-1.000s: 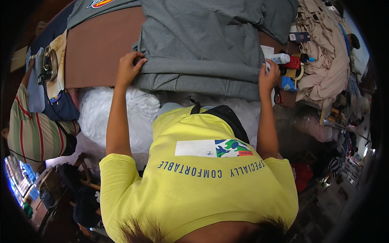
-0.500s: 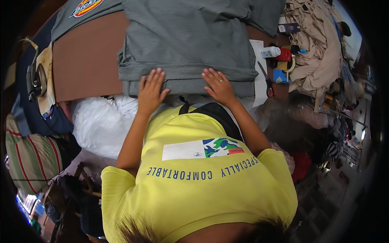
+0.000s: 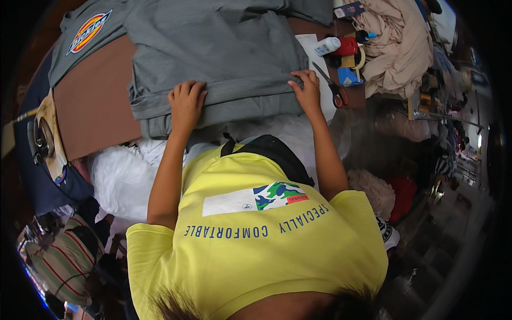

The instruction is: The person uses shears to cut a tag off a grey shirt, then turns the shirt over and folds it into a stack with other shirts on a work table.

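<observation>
A grey shirt (image 3: 213, 53) lies across the brown table top, its near edge turned up into a long folded band (image 3: 240, 89). My left hand (image 3: 186, 104) is at the band's left part, fingers bent over its upper edge and closed on the cloth. At the band's right end, my right hand (image 3: 308, 93) grips the fabric with curled fingers, the thumb toward the left. Grey cloth with an oval coloured patch (image 3: 89, 32) spreads at the far left; whether it belongs to the same shirt I cannot tell.
Right of the shirt are scissors (image 3: 333, 88), white paper (image 3: 326, 101), a white bottle (image 3: 327, 46), a red object (image 3: 348, 47) and a tape roll (image 3: 360, 57). Beige cloth (image 3: 397, 48) is heaped beyond. An iron (image 3: 45, 140) stands left of the brown surface (image 3: 90, 101); white plastic (image 3: 120, 178) bulges below.
My hands have gone from lying flat on the fold to gripping it, spreading farther apart, the right one out to the band's end. The view has shifted and turned slightly.
</observation>
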The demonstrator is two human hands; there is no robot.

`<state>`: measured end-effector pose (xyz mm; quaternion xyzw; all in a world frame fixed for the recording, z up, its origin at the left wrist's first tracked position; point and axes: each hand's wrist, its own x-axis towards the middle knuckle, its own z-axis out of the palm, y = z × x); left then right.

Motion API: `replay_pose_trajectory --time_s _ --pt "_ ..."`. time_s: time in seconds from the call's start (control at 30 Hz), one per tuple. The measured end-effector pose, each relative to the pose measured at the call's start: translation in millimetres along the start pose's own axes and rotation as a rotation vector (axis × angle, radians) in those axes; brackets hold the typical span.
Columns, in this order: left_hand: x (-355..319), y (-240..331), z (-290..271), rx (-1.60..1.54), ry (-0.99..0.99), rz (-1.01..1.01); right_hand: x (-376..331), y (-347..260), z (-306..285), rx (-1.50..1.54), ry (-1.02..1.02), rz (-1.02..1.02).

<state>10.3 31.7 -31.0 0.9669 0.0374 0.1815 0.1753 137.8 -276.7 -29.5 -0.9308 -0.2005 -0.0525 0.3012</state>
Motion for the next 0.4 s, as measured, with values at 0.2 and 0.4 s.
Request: replay_pose_trajectory --time_s 0.2,0.4 --pt "8.8 8.0 12.5 -0.103 -0.039 -0.037 6.3 26.0 -2.7 0.352 -0.171 0.213" --pt "4.5 7.7 14.5 -0.169 -0.009 -0.03 11.5 27.2 -13.6 0.313 -0.261 0.203"
